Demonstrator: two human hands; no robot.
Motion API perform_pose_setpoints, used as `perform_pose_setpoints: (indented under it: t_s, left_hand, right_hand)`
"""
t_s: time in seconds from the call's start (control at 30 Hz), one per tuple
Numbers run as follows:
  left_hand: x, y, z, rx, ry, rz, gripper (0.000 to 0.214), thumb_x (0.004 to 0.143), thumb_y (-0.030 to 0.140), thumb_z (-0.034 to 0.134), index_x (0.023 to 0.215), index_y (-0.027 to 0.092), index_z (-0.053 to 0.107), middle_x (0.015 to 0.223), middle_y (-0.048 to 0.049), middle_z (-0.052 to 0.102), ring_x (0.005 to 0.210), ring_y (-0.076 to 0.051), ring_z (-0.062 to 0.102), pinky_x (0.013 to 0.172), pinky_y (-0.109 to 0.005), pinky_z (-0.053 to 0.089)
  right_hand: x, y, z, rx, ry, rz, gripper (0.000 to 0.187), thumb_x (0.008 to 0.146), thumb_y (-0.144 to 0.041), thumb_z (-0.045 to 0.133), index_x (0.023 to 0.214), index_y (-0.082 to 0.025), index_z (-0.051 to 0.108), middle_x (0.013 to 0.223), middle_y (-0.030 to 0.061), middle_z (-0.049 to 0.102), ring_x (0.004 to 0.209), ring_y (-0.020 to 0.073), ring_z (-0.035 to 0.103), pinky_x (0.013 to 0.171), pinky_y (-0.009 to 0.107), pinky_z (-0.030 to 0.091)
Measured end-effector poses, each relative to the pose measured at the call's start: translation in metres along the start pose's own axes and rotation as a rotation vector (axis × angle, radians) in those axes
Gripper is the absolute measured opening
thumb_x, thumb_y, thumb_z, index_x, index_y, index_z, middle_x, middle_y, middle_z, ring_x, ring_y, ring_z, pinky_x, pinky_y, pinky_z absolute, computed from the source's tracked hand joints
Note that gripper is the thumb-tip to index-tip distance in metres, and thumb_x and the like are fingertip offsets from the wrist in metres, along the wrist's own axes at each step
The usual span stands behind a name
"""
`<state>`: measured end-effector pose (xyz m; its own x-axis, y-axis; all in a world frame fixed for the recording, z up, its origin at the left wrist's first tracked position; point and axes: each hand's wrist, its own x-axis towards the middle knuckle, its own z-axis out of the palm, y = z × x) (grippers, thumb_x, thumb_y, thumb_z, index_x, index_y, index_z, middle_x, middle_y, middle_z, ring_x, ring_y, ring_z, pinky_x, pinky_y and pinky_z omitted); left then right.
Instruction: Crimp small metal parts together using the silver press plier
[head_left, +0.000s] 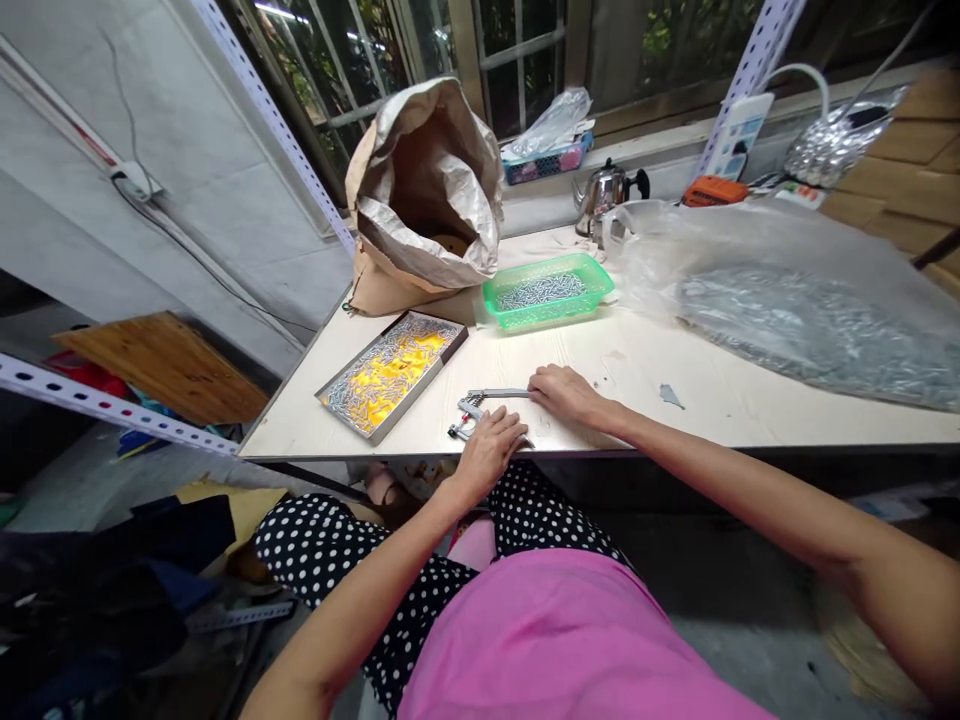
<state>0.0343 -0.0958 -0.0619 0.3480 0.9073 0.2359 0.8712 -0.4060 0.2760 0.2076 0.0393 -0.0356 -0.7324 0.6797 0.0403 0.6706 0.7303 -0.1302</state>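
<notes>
A grey two-armed metal hand tool (495,393) lies near the table's front edge, its arms spread apart. Its exact kind is unclear; a spring and a small red part show at its left end. My right hand (566,392) is closed around the end of the far arm. Over the near arm, my left hand (491,445) is closed with its fingers bent, hiding part of the tool. Left of the hands sits a shallow tray (416,404) of small metal pins on something yellow. Beyond them stands a green plastic basket (551,318) holding similar small metal pieces.
A large open paper sack (367,285) stands at the back left. A clear plastic bag (810,310) full of metal pieces covers the right side. A steel kettle (601,190) and an orange box (714,191) are by the window. A grey scrap (671,396) lies on the table (592,350).
</notes>
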Motion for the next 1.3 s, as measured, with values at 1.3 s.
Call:
perform_pose_setpoints:
  t_s: [1.3]
  left_hand:
    - [-0.022, 0.0, -0.005, -0.063, 0.15, -0.018, 0.057, 0.09, 0.045, 0.058, 0.139, 0.018, 0.045, 0.145, -0.016, 0.048, 0.141, -0.031, 0.036, 0.112, -0.052, 0.039]
  right_hand:
    - [0.131, 0.03, -0.121, 0.049, 0.462, 0.269, 0.056, 0.087, -0.028, 0.06, 0.139, -0.013, 0.045, 0.124, 0.0198, 0.055, 0.103, 0.0311, 0.059, 0.084, 0.041, 0.046]
